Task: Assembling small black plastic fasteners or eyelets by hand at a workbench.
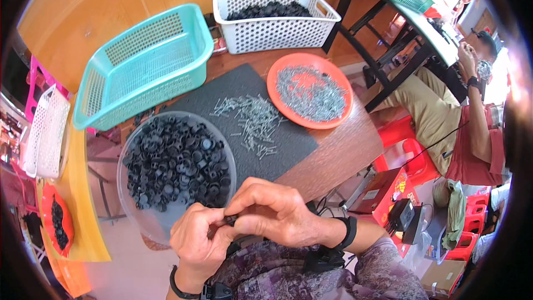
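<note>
Close together at the table's near edge, my left hand (pixel 197 239) and my right hand (pixel 277 211) both have their fingers pinched on a small dark part (pixel 230 220). Mostly covered by the fingertips, it looks like one of the black plastic pieces. Just beyond my left hand is a clear round tub (pixel 158 223) with many black plastic caps (pixel 175 161). A dark grey mat (pixel 194 99) lies past my hands, and loose silvery screws or pins (pixel 255 122) are heaped on it. More of these fill an orange plate (pixel 347 108) overlapping the mat's far right side.
An empty turquoise basket (pixel 141 93) stands at the back left. Behind the mat, a white basket (pixel 277 36) holds black pieces. At far left are another white basket (pixel 47 133) and an orange dish (pixel 47 211). On the right, another person (pixel 444 105) sits near red stools (pixel 411 158).
</note>
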A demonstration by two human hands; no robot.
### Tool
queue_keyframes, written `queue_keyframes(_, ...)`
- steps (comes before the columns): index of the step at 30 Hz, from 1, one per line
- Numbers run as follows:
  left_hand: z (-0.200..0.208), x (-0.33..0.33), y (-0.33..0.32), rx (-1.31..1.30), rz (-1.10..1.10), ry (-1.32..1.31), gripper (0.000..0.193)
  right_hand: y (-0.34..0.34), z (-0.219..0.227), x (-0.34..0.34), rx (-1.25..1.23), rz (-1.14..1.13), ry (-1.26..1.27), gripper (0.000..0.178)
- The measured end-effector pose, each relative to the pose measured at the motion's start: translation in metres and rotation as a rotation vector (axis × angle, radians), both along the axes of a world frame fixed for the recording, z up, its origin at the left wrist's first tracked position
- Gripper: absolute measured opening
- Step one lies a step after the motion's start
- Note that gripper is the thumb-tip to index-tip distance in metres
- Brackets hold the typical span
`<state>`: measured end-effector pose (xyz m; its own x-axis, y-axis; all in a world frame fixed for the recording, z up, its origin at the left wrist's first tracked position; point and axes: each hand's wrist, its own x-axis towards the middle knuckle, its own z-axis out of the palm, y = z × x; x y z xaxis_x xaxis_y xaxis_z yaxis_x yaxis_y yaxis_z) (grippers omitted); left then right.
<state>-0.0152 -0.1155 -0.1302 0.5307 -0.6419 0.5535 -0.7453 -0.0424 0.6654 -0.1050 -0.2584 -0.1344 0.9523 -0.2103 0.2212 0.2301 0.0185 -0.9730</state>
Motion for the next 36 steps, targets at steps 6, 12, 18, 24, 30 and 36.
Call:
queue_keyframes(6, 0.002, 0.004, 0.006, 0.109, 0.122, 0.116, 0.044, -0.022, 0.004, 0.023, 0.117, -0.129, 0.159, 0.014)
queue_keyframes(12, -0.004, 0.033, 0.056, 0.002, 0.401, 0.326, 0.018, -0.156, 0.039, 0.108, -0.465, -0.588, -0.033, 0.013)
queue_keyframes(18, -0.005, 0.036, 0.063, 0.169, 0.352, 0.290, 0.019, -0.290, 0.045, 0.159, -0.947, -0.900, 0.065, 0.025)
queue_keyframes(24, -0.006, 0.041, 0.049, 0.313, 0.274, 0.076, 0.024, -0.250, 0.038, 0.154, -1.196, -0.904, 0.004, 0.031)
queue_keyframes(30, -0.009, 0.044, 0.039, 0.540, 0.253, -0.189, 0.023, -0.156, 0.019, 0.110, -0.972, -0.648, -0.048, 0.021)
queue_keyframes(36, -0.009, 0.039, 0.041, 0.510, 0.251, -0.224, 0.019, -0.081, 0.017, 0.062, -0.891, -0.433, -0.208, 0.019)
